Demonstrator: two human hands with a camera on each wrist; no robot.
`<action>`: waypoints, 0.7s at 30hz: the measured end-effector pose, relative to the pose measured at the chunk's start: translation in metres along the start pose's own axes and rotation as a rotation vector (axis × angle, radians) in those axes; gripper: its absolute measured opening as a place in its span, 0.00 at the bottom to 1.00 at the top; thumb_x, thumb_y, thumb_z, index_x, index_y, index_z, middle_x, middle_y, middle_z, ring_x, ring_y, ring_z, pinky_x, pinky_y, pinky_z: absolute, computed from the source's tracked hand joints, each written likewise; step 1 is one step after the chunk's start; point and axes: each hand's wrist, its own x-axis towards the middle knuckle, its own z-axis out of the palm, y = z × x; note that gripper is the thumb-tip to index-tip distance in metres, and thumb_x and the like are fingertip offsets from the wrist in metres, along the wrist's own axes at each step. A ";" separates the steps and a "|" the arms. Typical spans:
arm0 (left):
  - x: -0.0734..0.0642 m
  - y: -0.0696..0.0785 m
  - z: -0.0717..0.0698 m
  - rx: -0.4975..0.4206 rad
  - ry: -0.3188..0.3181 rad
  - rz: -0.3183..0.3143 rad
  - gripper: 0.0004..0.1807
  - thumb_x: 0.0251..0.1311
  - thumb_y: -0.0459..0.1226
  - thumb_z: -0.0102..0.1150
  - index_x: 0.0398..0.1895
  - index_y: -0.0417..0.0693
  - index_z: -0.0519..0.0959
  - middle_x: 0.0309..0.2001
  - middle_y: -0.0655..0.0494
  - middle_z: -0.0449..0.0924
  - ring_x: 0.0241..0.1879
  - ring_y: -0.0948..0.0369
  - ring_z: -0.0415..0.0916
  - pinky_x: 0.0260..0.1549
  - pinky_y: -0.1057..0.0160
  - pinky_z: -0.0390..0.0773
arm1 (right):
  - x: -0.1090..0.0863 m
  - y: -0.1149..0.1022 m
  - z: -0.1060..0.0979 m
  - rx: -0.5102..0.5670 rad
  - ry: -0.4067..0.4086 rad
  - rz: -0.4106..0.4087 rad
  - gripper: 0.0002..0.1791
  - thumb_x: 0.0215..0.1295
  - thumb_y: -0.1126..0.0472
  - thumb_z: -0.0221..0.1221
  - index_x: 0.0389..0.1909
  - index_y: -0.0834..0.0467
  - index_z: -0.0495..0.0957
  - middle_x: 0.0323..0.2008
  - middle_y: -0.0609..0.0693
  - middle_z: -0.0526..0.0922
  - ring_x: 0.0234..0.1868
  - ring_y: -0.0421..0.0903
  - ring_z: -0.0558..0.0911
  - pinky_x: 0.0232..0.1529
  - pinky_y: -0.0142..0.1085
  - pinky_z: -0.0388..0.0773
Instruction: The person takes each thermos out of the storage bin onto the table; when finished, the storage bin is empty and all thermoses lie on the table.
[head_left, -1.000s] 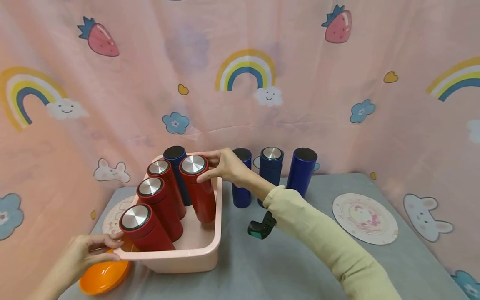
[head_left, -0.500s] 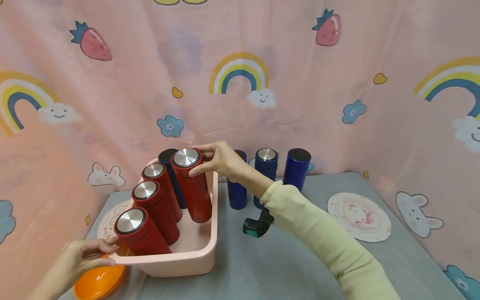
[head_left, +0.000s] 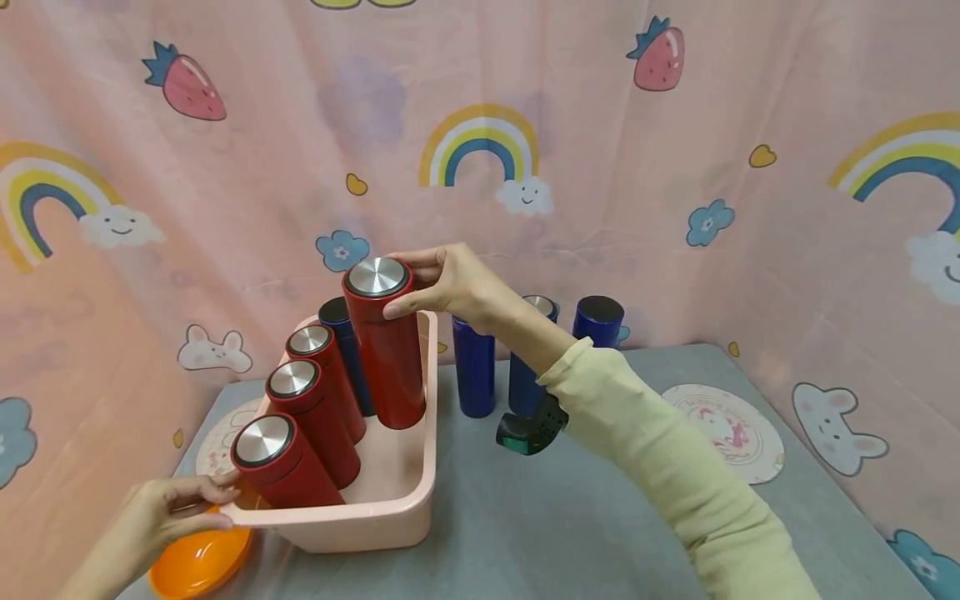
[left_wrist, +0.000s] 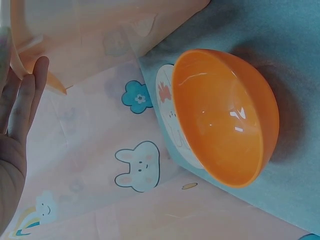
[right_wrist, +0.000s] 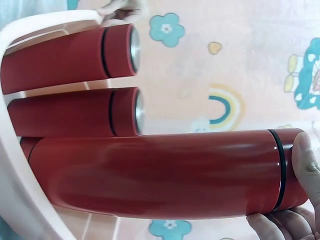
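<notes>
My right hand (head_left: 465,287) grips a red thermos (head_left: 386,358) by its silver-topped lid, holding it upright, raised above the floor of a pink plastic bin (head_left: 375,529). In the right wrist view the thumb and fingers wrap the lid end of that thermos (right_wrist: 165,172). Three more red thermoses stand along the bin's left side, the nearest one (head_left: 281,467) leaning. A dark blue thermos (head_left: 337,315) is at the bin's back, partly hidden. With thumb and fingers, my left hand (head_left: 161,512) holds the bin's front left corner; the left wrist view shows its fingers at the rim.
Three blue thermoses stand right of the bin, among them one with a black top (head_left: 598,321), partly behind my right arm. An orange bowl (left_wrist: 222,120) sits beside the bin's left corner. A round printed mat (head_left: 731,437) lies at right, another (head_left: 225,437) at left.
My right hand has lifted the red thermos up from inside the bin, and it has gone from tilted to more upright. My left hand stays at the bin's corner.
</notes>
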 end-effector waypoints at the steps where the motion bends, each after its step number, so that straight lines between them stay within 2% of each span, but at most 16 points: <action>1: 0.000 0.000 0.000 0.001 -0.001 -0.002 0.12 0.38 0.24 0.73 0.27 0.43 0.84 0.35 0.75 0.82 0.35 0.81 0.76 0.26 0.81 0.78 | -0.001 -0.002 -0.001 0.000 0.001 -0.005 0.34 0.51 0.74 0.68 0.62 0.62 0.72 0.50 0.59 0.82 0.53 0.47 0.81 0.56 0.38 0.78; 5: 0.000 0.001 -0.001 0.016 -0.010 -0.018 0.11 0.38 0.25 0.73 0.27 0.43 0.84 0.37 0.78 0.80 0.35 0.82 0.76 0.27 0.81 0.78 | -0.003 -0.010 -0.004 0.015 0.003 -0.010 0.34 0.52 0.75 0.68 0.62 0.63 0.72 0.51 0.60 0.81 0.53 0.48 0.81 0.54 0.37 0.79; 9: 0.000 0.001 -0.001 0.014 -0.016 -0.024 0.11 0.38 0.25 0.73 0.28 0.42 0.84 0.37 0.78 0.81 0.35 0.82 0.76 0.26 0.80 0.79 | -0.006 -0.014 -0.008 0.036 0.000 -0.009 0.33 0.53 0.76 0.67 0.62 0.64 0.71 0.52 0.61 0.81 0.54 0.49 0.80 0.54 0.38 0.79; 21: 0.000 0.000 0.000 -0.003 0.001 0.009 0.13 0.36 0.23 0.73 0.27 0.43 0.84 0.40 0.80 0.78 0.37 0.83 0.74 0.27 0.81 0.78 | -0.015 -0.024 -0.027 0.016 0.010 -0.004 0.34 0.54 0.75 0.66 0.63 0.63 0.70 0.53 0.60 0.80 0.54 0.48 0.80 0.54 0.38 0.79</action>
